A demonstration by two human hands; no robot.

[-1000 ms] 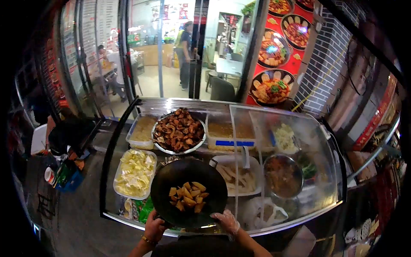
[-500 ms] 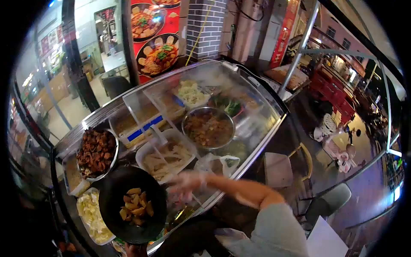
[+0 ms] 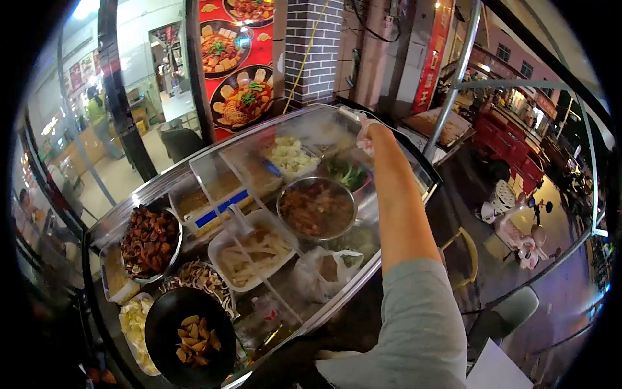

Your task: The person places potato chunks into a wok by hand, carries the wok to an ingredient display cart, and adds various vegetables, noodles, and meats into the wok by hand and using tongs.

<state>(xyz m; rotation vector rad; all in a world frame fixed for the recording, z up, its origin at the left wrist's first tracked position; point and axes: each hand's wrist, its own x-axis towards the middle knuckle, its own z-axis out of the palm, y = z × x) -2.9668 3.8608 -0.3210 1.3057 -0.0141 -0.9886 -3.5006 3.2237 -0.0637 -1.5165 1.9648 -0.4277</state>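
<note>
My right hand (image 3: 367, 137), in a thin clear plastic glove, reaches to the far right corner of the glass-topped food case (image 3: 291, 318). It is near a small white fitting (image 3: 348, 113) on the case's far edge; its fingers are too small and covered to read. At the lower left a black wok (image 3: 162, 330) holds browned potato wedges (image 3: 197, 340). My left hand does not show; the wok's lower edge runs close to the bottom of the view.
Inside the case are a bowl of dark braised meat pieces (image 3: 150, 236), a steaming steel bowl (image 3: 317, 207), a tub of pale strips (image 3: 253, 256), sliced mushrooms (image 3: 201, 282) and chopped cabbage (image 3: 134, 324). A plastic bag (image 3: 324, 275) lies near the front edge. Chairs (image 3: 502, 318) stand right.
My right hand has swung from beside the wok up to the far right corner of the case. The wok has shifted slightly left and down, uncovering the mushrooms. My left hand has dropped from view.
</note>
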